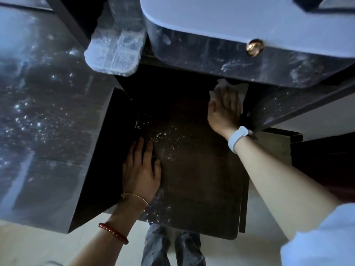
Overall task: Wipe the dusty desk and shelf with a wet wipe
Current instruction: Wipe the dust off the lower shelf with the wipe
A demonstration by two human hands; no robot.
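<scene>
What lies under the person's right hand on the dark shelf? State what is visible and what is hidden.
A white wet wipe lies under the right hand, pressed flat on the dark shelf. Its crumpled edges show beyond the fingers; its middle and the shelf surface beneath are covered.

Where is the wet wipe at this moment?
In the head view, the wet wipe is upper right of centre, under the flat right hand at the far end of the dark lower shelf, just below the desk's front edge.

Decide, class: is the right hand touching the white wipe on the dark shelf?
Touching. The head view shows the right hand lying flat on the white wipe, which sticks out beyond its fingers, with no gap between them.
</scene>
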